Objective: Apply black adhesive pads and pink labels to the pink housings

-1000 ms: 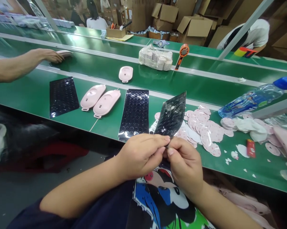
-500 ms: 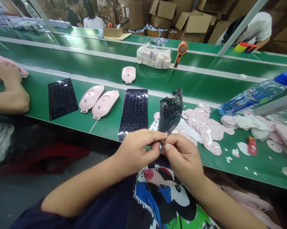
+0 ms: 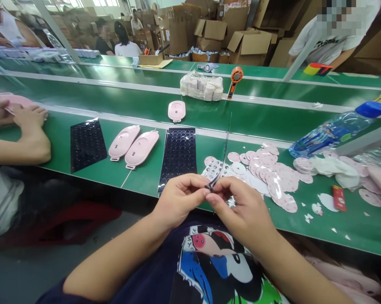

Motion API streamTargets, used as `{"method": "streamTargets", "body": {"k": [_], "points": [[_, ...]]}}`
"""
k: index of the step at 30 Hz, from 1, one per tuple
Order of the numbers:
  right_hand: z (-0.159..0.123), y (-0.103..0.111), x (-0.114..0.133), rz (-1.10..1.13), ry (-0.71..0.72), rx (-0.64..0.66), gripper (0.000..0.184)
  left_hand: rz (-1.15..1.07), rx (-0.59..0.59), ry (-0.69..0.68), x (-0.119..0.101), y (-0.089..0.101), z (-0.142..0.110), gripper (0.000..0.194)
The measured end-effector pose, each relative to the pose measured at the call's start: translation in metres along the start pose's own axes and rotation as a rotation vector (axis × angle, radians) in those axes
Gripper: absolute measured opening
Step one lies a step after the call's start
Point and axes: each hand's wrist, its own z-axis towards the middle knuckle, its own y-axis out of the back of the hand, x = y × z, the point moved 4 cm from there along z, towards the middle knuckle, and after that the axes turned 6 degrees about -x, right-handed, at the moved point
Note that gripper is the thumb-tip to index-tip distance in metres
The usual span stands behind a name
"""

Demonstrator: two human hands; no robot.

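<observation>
A thin sheet of black dots (image 3: 223, 156), seen almost edge-on, stands upright over the green table (image 3: 206, 147), pinched at its lower end w/ both hands' fingertips (image 3: 207, 192). Risk: thin film could slip or crease if the pinch loosens, or snag on pink die-cut discs (image 3: 266, 177) just beyond. L hand (image 3: 180, 198) and R hand (image 3: 241, 211) both grasp the sheet, knuckles close together, forearms angled in from either side above a printed T-shirt (image 3: 215, 261).

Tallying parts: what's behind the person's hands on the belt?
Round pink discs on the green belt. The belt beneath the left hand and right hand, pinching a dark strip, is hidden.
</observation>
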Motion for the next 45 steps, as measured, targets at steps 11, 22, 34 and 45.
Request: {"method": "streamTargets", "body": {"k": [11,22,34,45], "points": [[0.0,0.004,0.003,-0.063,0.091,0.136,0.017,0.614,0.066,-0.408,-0.018,-0.006,-0.009,0.008],[-0.006,-0.002,0.003,0.08,0.182,-0.021,0.021,0.475,-0.063,-0.233,-0.016,0.007,0.002,0.014],[-0.019,-0.012,-0.025,0.714,-0.245,-0.059,0.02,0.152,-0.122,-0.092,-0.016,0.015,0.014,0.02],[-0.021,-0.007,-0.024,0.876,-0.16,-0.156,0.022,0.068,-0.231,-0.155,-0.029,0.027,0.026,0.021]]}}
